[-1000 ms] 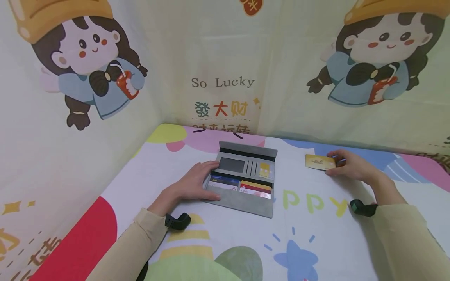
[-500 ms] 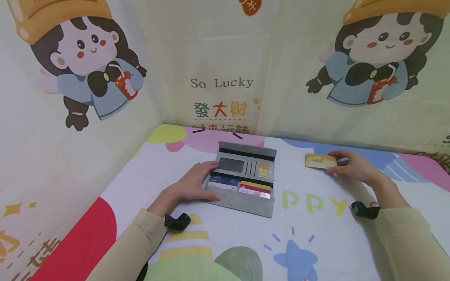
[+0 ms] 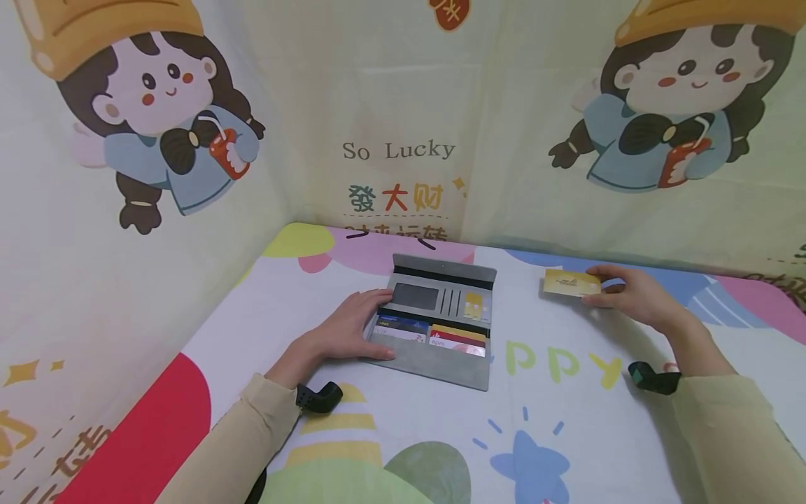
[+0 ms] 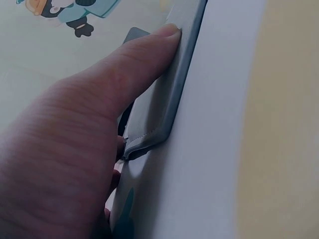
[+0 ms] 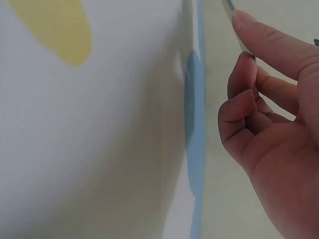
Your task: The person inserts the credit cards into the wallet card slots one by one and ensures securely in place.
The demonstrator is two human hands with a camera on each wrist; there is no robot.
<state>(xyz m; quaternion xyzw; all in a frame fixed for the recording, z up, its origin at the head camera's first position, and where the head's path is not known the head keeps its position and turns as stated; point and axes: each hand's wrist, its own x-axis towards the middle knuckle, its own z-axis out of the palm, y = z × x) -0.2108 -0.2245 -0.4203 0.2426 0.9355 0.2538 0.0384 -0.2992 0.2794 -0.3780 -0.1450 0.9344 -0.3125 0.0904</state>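
Note:
A grey wallet (image 3: 428, 364) lies unfolded on the table in the head view. Several cards (image 3: 457, 339) sit in its lower pockets, and another card (image 3: 474, 306) shows in its upper part. My left hand (image 3: 343, 327) rests on the wallet's left edge. Its thumb lies along the grey front panel (image 4: 172, 84) in the left wrist view, where the other fingers are mostly hidden. To the right, my right hand (image 3: 639, 297) pinches a gold card (image 3: 569, 283) by its right end, held just above the table. Only the card's thin edge shows in the right wrist view.
A white tablecloth (image 3: 434, 420) with coloured prints covers the table. Patterned cloth walls (image 3: 403, 91) rise behind it and on the left. Black wrist devices (image 3: 319, 397) sit at both sleeves.
The gold card has risen slightly in the right hand and tilted, and a shadow shows at its left end. The left hand and the wallet have stayed where they were.

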